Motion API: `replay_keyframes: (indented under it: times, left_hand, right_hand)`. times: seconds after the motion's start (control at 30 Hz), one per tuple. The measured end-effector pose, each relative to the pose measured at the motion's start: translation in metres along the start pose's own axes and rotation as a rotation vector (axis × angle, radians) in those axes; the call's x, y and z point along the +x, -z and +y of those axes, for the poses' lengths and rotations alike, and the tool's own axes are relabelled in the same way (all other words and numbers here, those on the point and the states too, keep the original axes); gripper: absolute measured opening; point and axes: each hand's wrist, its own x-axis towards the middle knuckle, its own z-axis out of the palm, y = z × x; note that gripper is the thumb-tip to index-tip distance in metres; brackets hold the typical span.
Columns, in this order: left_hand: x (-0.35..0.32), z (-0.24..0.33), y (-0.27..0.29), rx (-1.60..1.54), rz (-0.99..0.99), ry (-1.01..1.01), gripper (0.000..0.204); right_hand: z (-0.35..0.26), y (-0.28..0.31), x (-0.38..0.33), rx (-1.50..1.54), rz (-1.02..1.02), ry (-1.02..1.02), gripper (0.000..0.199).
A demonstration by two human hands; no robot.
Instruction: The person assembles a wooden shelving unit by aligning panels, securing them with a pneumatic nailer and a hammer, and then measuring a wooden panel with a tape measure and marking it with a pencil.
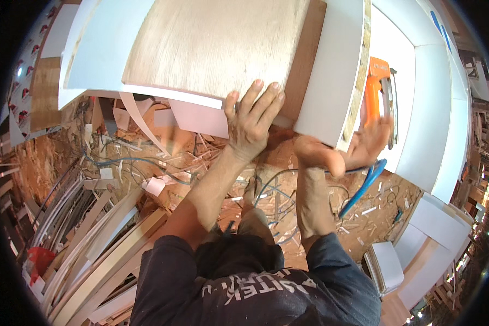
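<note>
Head view: my open left hand (250,121) is resting on the wooden board (212,46) in front; my half-open right hand (334,157) is curling by the white panel (332,79). I can't tell its grip.

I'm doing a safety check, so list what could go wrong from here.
The right hand is close to the orange tool and might knock it. The blue hose running near that hand could snag. Offcuts litter the floor, so a slip or trip is possible.
</note>
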Motion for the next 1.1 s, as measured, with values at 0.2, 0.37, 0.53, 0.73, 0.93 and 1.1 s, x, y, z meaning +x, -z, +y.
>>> replay_keyframes:
  times: [0.2,0.37,0.53,0.73,0.93,1.1]
  left_hand:
    - [0.001,0.000,0.000,0.040,-0.023,-0.012,0.028]
    - [0.001,0.000,-0.003,0.031,0.012,-0.016,0.027]
    - [-0.001,-0.004,-0.006,0.067,0.034,-0.030,0.027]
    - [-0.001,-0.005,-0.007,0.066,0.041,-0.048,0.027]
    - [-0.001,-0.005,-0.004,0.063,0.028,-0.034,0.026]
    - [-0.002,-0.004,-0.005,0.059,0.035,-0.034,0.027]
  right_hand:
    - [-0.004,0.004,0.042,0.105,-0.104,-0.125,0.098]
    - [0.022,-0.022,0.043,0.413,-0.030,-0.802,0.065]
    - [0.060,-0.019,-0.014,0.320,-0.540,-0.858,0.043]
    - [0.046,0.056,0.008,0.192,-0.911,-0.696,0.017]
    - [0.036,0.078,0.016,-0.090,-1.245,-0.101,0.013]
    - [0.031,0.076,-0.003,-0.200,-1.137,-0.002,0.019]
